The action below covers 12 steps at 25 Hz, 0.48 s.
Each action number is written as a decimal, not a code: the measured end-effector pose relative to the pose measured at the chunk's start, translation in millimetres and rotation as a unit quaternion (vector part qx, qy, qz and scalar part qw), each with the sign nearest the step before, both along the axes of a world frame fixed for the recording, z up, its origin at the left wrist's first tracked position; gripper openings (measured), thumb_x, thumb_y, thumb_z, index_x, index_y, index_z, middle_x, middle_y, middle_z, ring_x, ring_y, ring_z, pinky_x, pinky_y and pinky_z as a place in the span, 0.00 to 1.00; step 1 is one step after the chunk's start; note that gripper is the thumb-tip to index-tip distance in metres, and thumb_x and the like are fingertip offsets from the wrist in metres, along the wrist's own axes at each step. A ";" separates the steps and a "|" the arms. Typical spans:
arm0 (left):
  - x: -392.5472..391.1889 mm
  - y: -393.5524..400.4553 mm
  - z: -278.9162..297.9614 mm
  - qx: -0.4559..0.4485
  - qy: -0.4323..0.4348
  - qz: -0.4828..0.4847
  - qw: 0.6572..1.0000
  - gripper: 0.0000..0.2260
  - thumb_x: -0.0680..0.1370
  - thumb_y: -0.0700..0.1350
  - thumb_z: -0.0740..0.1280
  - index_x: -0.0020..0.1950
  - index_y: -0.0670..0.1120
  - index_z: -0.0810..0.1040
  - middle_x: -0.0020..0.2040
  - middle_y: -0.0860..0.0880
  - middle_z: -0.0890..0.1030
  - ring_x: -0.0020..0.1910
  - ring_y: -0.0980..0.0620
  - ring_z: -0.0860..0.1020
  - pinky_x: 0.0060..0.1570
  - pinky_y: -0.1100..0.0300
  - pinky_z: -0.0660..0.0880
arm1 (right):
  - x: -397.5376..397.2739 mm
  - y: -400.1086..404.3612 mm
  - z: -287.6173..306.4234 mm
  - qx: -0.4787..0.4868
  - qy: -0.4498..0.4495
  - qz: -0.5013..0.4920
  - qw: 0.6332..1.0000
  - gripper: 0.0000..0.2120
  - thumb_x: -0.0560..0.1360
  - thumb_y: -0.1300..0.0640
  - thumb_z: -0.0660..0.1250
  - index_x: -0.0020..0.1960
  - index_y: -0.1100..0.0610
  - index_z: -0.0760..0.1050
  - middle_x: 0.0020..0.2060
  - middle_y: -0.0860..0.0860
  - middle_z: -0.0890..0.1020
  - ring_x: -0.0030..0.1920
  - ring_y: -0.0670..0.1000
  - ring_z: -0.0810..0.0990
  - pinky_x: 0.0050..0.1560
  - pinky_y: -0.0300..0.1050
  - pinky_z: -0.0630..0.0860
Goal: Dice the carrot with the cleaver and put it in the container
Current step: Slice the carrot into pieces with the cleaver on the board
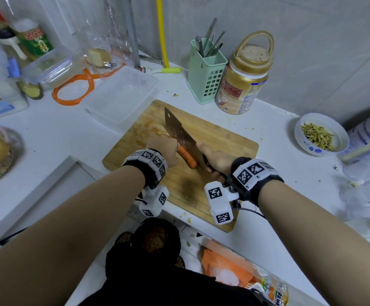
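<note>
the carrot (186,158) lies on the wooden cutting board (223,140), near the board's middle, running from far left to near right. your left hand (163,149) covers its far end, fingers curled down over it and holding it in place; only the near orange stretch shows. your right hand (215,161) is wrapped tight round the dark handle of the cleaver (180,134), whose blade stands along the carrot's right side, touching or just beside it, with the tip pointing far and left. whether the edge has bitten into the carrot you cannot tell, since the blade hides that side.

the clear empty container (122,96) sits just beyond the board's far left corner. left of it lies an orange rubber loop (75,89), and behind that a smaller lidded box (49,67) and some bottles. far from the board stand a green utensil holder (206,74) and a gold-lidded jar (243,80), touching or nearly so. to the right a white bowl (334,129) holds greenish shreds.

both wrists wear black bands with white marker blocks, which hide part of the board's near edge. the board shows wet stains on its left. it all rests on a white counter (58,133) flecked with scraps, in a grey tiled corner.
</note>
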<state>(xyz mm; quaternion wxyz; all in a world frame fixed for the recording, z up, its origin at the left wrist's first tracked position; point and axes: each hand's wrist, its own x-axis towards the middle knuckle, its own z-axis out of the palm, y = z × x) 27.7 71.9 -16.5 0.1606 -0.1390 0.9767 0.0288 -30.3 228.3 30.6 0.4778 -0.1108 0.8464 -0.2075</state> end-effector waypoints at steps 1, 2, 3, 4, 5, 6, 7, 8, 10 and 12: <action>-0.7 -0.5 -0.2 -0.003 -0.002 -0.006 1.000 0.14 0.75 0.41 0.62 0.31 0.45 0.63 0.30 0.48 0.67 0.29 0.50 0.66 0.30 0.59 0.67 | -0.1 -0.2 0.1 -0.001 -0.001 -0.001 1.000 0.35 0.75 0.27 0.43 0.29 0.57 0.62 0.16 0.50 0.65 0.21 0.51 0.62 0.29 0.41 0.62; -1.2 -1.1 -0.4 -0.004 -0.006 -0.009 1.000 0.14 0.75 0.40 0.62 0.32 0.46 0.63 0.31 0.48 0.67 0.30 0.50 0.67 0.31 0.59 0.68 | -0.3 -0.1 0.3 -0.002 -0.002 -0.002 1.000 0.35 0.75 0.27 0.43 0.29 0.57 0.62 0.16 0.50 0.65 0.22 0.51 0.62 0.29 0.41 0.62; -1.6 -2.1 -1.1 -0.002 -0.008 -0.010 1.000 0.13 0.75 0.40 0.62 0.32 0.46 0.64 0.31 0.48 0.68 0.30 0.50 0.67 0.31 0.59 0.68 | -0.3 0.0 0.2 -0.003 -0.002 -0.003 1.000 0.35 0.75 0.27 0.43 0.29 0.57 0.62 0.16 0.50 0.65 0.22 0.51 0.63 0.30 0.41 0.62; -1.9 -3.3 -2.3 0.001 -0.007 -0.011 1.000 0.13 0.75 0.40 0.62 0.32 0.46 0.64 0.31 0.49 0.68 0.29 0.51 0.67 0.31 0.59 0.67 | -0.4 0.7 -0.3 -0.006 -0.004 -0.006 1.000 0.35 0.76 0.27 0.43 0.30 0.57 0.62 0.16 0.50 0.65 0.21 0.51 0.63 0.29 0.41 0.62; -2.2 -4.2 -3.2 0.000 -0.006 -0.015 1.000 0.13 0.75 0.40 0.62 0.32 0.47 0.64 0.31 0.49 0.68 0.29 0.52 0.66 0.31 0.59 0.67 | -0.6 1.5 -0.2 -0.010 -0.005 -0.007 1.000 0.35 0.76 0.28 0.43 0.30 0.57 0.62 0.16 0.50 0.64 0.20 0.51 0.62 0.28 0.40 0.62; -1.7 -4.3 -2.5 -0.002 -0.004 -0.017 1.000 0.12 0.75 0.41 0.62 0.33 0.46 0.65 0.31 0.49 0.68 0.28 0.52 0.66 0.31 0.59 0.68 | -0.9 2.1 -0.6 -0.012 -0.005 -0.006 1.000 0.35 0.76 0.28 0.43 0.30 0.57 0.62 0.17 0.50 0.64 0.19 0.51 0.62 0.27 0.39 0.62; -1.6 -4.3 -1.7 -0.002 -0.004 -0.020 1.000 0.11 0.75 0.41 0.62 0.33 0.46 0.66 0.30 0.49 0.68 0.28 0.52 0.66 0.32 0.59 0.68 | -1.5 2.4 -0.9 -0.011 -0.003 -0.003 1.000 0.35 0.76 0.28 0.43 0.30 0.57 0.62 0.17 0.50 0.64 0.19 0.51 0.62 0.27 0.39 0.62; -1.1 -3.7 -0.1 0.000 -0.003 -0.023 1.000 0.11 0.75 0.41 0.62 0.33 0.47 0.66 0.30 0.49 0.68 0.29 0.52 0.67 0.32 0.58 0.68 | -1.9 2.6 -1.1 -0.009 -0.004 -0.001 1.000 0.35 0.76 0.28 0.43 0.30 0.57 0.62 0.17 0.50 0.64 0.20 0.51 0.61 0.27 0.39 0.62; -1.2 -2.6 2.2 0.016 -0.007 -0.024 1.000 0.14 0.76 0.40 0.62 0.32 0.50 0.66 0.31 0.48 0.70 0.30 0.51 0.68 0.33 0.58 0.68 | -3.0 3.0 -1.0 -0.008 -0.010 -0.007 1.000 0.35 0.75 0.27 0.43 0.30 0.56 0.62 0.18 0.50 0.64 0.20 0.50 0.61 0.26 0.38 0.61; -1.7 -2.4 3.2 0.009 -0.010 -0.020 1.000 0.12 0.76 0.41 0.62 0.33 0.49 0.67 0.32 0.48 0.70 0.31 0.51 0.69 0.33 0.59 0.69 | -4.1 3.3 -0.1 -0.011 -0.018 -0.011 1.000 0.35 0.75 0.27 0.44 0.30 0.56 0.62 0.19 0.50 0.63 0.19 0.49 0.60 0.24 0.36 0.60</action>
